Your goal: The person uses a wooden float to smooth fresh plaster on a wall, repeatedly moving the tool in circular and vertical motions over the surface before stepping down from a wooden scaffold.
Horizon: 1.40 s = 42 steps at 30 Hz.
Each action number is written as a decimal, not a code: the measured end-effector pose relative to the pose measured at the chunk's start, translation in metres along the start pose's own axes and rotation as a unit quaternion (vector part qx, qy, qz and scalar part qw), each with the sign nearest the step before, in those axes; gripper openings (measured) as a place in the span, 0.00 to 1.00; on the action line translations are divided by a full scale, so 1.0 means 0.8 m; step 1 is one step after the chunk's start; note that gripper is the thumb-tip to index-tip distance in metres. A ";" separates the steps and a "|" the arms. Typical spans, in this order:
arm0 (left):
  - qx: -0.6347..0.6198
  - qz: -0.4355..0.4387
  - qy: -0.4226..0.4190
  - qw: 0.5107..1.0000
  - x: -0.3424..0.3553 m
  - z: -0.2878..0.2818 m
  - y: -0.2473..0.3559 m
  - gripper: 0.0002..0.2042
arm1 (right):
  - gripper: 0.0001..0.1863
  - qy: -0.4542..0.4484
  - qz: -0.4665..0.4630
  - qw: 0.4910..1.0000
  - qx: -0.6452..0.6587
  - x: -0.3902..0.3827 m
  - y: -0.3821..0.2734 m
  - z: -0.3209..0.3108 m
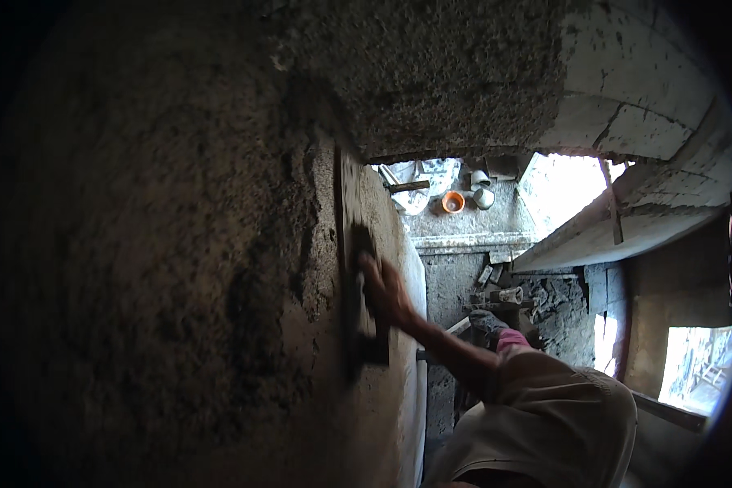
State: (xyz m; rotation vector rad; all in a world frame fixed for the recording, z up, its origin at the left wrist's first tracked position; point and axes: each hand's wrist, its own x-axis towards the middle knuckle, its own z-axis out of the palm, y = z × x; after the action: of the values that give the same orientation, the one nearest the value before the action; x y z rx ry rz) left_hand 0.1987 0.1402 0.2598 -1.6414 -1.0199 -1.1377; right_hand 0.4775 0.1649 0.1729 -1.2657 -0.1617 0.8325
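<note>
My right hand [385, 290] is closed around the handle of a dark plastering float [372, 348]. The long, narrow float lies against the edge of a rough wall [260, 244] on the left, its lower end blurred. Wet-looking dark patches and coarse mortar mark this wall, with a smoother, paler face [403, 268] just right of the float. My bare forearm [455, 351] reaches over from a pale short-sleeved garment [545, 423] at lower right. No part of my left hand shows.
Overhead hangs a rough plastered surface [455, 81]. Far below stand an orange bucket [453, 202] and pale buckets [483, 198]. Rubble [557, 313] covers the floor near a shoe [486, 320]. A sloping slab [626, 232] juts in at right, above a bright opening [699, 366].
</note>
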 end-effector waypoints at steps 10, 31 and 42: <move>-0.003 -0.044 -0.013 0.999 -0.008 -0.025 -0.016 0.30 | 0.25 0.002 0.034 0.999 -0.002 -0.085 0.013 0.030; -0.033 -0.098 -0.006 0.995 -0.024 -0.039 -0.030 0.29 | 0.28 -0.006 -0.006 1.000 0.030 -0.007 -0.056 0.020; -0.033 -0.103 0.004 0.994 -0.028 -0.040 -0.041 0.28 | 0.31 -0.041 -0.025 0.999 -0.004 -0.020 -0.078 0.026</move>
State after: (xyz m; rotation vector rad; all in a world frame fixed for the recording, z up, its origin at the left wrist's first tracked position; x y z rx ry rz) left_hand 0.1546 0.1163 0.2517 -1.6097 -1.1773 -1.3250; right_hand 0.4838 0.1669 0.2405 -1.2309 -0.2610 0.8420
